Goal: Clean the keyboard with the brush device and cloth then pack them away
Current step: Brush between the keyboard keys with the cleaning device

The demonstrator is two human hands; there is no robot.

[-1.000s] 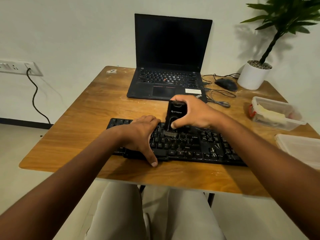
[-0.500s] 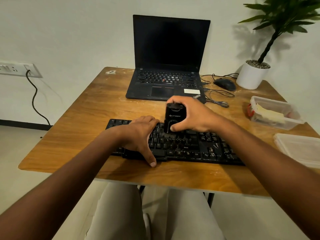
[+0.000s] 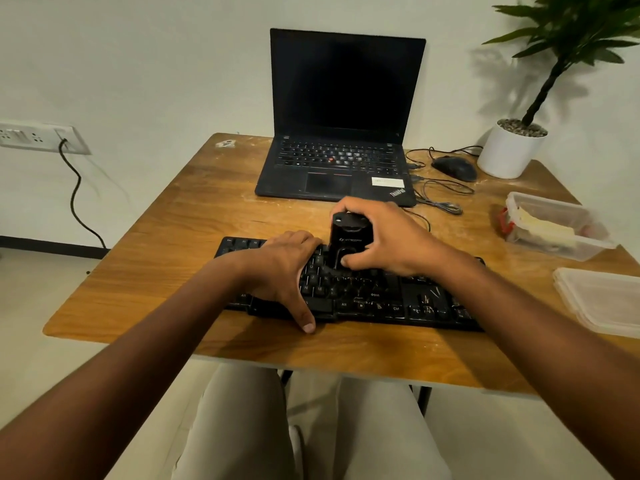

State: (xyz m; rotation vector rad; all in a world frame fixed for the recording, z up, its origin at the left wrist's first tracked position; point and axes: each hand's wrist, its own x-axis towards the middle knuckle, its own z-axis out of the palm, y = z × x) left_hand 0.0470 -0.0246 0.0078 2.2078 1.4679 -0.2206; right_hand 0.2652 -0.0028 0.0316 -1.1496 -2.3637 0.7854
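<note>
A black keyboard (image 3: pixel 388 299) lies near the front edge of the wooden table (image 3: pixel 180 233). My right hand (image 3: pixel 384 237) grips the black brush device (image 3: pixel 348 237), which stands upright on the keys near the keyboard's far edge, its brush end hidden among them. My left hand (image 3: pixel 280 271) rests on the left half of the keyboard, fingers laid over the keys and thumb reaching past the front edge onto the wood. A pale cloth (image 3: pixel 543 225) lies inside the clear plastic box (image 3: pixel 557 226) at the right.
An open black laptop (image 3: pixel 339 133) stands at the back. A mouse (image 3: pixel 455 168) with loose cable and a white plant pot (image 3: pixel 509 150) sit at the back right. A clear lid (image 3: pixel 602 299) lies at the right edge. A wall socket (image 3: pixel 38 136) with a cable is at left.
My right hand has slid the brush device away from me, from the middle key rows to the keyboard's far edge. My left hand has kept its place on the keyboard.
</note>
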